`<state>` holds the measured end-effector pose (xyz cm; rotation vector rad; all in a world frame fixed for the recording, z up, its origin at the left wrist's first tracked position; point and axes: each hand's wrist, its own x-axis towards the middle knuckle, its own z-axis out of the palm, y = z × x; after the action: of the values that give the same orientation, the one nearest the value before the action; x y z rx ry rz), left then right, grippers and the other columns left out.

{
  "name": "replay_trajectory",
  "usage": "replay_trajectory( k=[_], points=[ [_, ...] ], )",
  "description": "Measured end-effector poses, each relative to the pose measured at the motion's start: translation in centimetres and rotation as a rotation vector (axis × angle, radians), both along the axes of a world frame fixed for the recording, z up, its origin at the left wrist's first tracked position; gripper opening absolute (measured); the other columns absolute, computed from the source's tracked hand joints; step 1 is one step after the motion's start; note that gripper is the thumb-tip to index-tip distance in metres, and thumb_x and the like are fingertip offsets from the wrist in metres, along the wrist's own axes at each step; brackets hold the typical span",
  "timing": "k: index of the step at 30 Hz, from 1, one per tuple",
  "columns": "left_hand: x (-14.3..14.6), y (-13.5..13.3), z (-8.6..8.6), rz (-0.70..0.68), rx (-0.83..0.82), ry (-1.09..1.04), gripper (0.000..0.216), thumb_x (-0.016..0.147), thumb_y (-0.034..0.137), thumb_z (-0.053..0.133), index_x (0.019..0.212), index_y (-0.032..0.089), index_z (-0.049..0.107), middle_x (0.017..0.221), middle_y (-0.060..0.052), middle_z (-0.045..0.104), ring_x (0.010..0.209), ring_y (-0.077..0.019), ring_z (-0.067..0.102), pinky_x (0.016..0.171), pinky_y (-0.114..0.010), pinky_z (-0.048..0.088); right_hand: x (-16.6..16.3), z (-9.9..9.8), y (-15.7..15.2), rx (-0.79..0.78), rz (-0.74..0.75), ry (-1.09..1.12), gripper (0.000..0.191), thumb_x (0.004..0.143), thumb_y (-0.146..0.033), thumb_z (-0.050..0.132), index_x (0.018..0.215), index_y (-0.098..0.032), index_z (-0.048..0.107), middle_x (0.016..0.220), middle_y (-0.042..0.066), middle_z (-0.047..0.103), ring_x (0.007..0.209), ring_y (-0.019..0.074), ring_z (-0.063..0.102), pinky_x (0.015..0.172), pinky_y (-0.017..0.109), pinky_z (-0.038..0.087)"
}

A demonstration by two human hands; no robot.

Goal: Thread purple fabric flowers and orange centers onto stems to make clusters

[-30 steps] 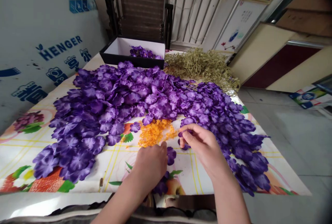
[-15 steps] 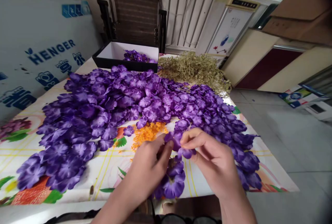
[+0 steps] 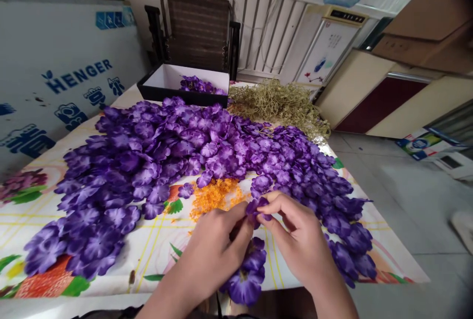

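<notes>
Between my two hands, over the near part of the table, is a small purple artificial flower petal piece (image 3: 256, 207). The fingertips of my left hand (image 3: 221, 242) pinch it from one side, and my right hand (image 3: 295, 235) pinches its other edge. Below my left hand, several larger purple blossoms (image 3: 246, 282) hang at the table's front edge; what bears them is hidden. A wide heap of purple petals (image 3: 177, 142) curves across the table beyond my hands. Just past my left hand lies a small pile of orange flower centres (image 3: 212, 198).
A black box with a white inside (image 3: 162, 93) holds purple flowers at the back. Beside it lies a bundle of green stems (image 3: 277, 102). A flowered tablecloth (image 3: 148, 245) covers the table. Behind stand a brown chair (image 3: 197, 28) and a large white HENGER box (image 3: 70, 38).
Both hands have shifted slightly right and lower in the view, still pinching purple petals. The petals between the fingers look more folded together. The view has tilted a little.
</notes>
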<state>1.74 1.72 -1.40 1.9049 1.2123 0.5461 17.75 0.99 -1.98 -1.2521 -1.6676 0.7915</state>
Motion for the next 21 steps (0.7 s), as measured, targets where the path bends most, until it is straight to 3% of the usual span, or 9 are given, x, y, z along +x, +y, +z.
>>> replay_trajectory(
  k=[5, 7, 10, 12, 15, 18, 21],
  points=[
    [-0.5, -0.9, 0.4, -0.064, 0.153, 0.197, 0.022, 0.092, 0.019, 0.035, 0.073, 0.021, 0.045, 0.056, 0.004, 0.045, 0.048, -0.0127, 0.043, 0.051, -0.028, 0.025, -0.3, 0.4, -0.5, -0.11, 0.005, 0.036, 0.013, 0.084, -0.015, 0.054, 0.073, -0.022, 0.05, 0.08, 0.001, 0.062, 0.075, 0.0167, 0.06, 0.066, 0.026, 0.046],
    [-0.6, -1.4, 0.7, -0.1, 0.236, 0.246, 0.021, 0.092, 0.019, 0.036, 0.074, 0.021, 0.047, 0.057, 0.003, 0.049, 0.049, -0.0135, 0.045, 0.052, -0.028, 0.025, -0.4, 0.7, -1.0, -0.196, 0.031, 0.133, 0.006, 0.083, -0.017, 0.055, 0.084, -0.023, 0.053, 0.08, 0.0, 0.06, 0.076, 0.0169, 0.06, 0.066, 0.026, 0.047],
    [-0.9, -2.2, 1.4, -0.142, 0.299, 0.271, 0.023, 0.092, 0.021, 0.038, 0.072, 0.02, 0.048, 0.061, 0.0, 0.056, 0.054, -0.0146, 0.049, 0.054, -0.029, 0.028, -0.4, 1.1, -1.8, -0.319, 0.13, 0.216, 0.012, 0.086, -0.02, 0.054, 0.097, -0.023, 0.057, 0.084, 0.0, 0.062, 0.08, 0.0174, 0.06, 0.07, 0.027, 0.047],
    [-1.1, -2.8, 2.1, -0.135, 0.256, 0.246, 0.026, 0.093, 0.023, 0.038, 0.07, 0.02, 0.05, 0.063, -0.001, 0.057, 0.057, -0.0149, 0.051, 0.055, -0.028, 0.03, -0.3, 1.3, -2.3, -0.326, 0.163, 0.181, 0.006, 0.087, -0.023, 0.054, 0.09, -0.022, 0.059, 0.08, 0.0, 0.06, 0.077, 0.0173, 0.058, 0.068, 0.026, 0.045],
    [-1.8, -3.9, 3.4, -0.084, 0.083, 0.099, 0.026, 0.096, 0.026, 0.037, 0.082, 0.02, 0.058, 0.072, -0.001, 0.061, 0.067, -0.0153, 0.056, 0.061, -0.026, 0.037, 0.0, 1.4, -2.8, -0.246, 0.059, 0.186, 0.01, 0.086, -0.028, 0.058, 0.08, -0.021, 0.06, 0.07, -0.001, 0.056, 0.067, 0.0162, 0.053, 0.06, 0.025, 0.041],
    [-2.6, -5.1, 4.6, -0.055, -0.056, -0.109, 0.022, 0.097, 0.027, 0.037, 0.101, 0.022, 0.059, 0.088, -0.001, 0.064, 0.082, -0.0157, 0.059, 0.074, -0.025, 0.042, 0.1, 2.0, -3.5, -0.219, 0.002, 0.449, 0.011, 0.083, -0.031, 0.066, 0.079, -0.021, 0.063, 0.068, -0.001, 0.059, 0.065, 0.0161, 0.054, 0.059, 0.025, 0.041],
    [-3.0, -6.1, 5.5, -0.055, -0.133, -0.237, 0.021, 0.097, 0.03, 0.039, 0.098, 0.021, 0.058, 0.088, -0.001, 0.061, 0.083, -0.0149, 0.057, 0.077, -0.025, 0.043, 0.2, 3.3, -4.6, -0.214, 0.138, 0.775, 0.008, 0.079, -0.031, 0.071, 0.079, -0.025, 0.066, 0.069, -0.001, 0.061, 0.065, 0.0159, 0.056, 0.068, 0.03, 0.048]
  ],
)
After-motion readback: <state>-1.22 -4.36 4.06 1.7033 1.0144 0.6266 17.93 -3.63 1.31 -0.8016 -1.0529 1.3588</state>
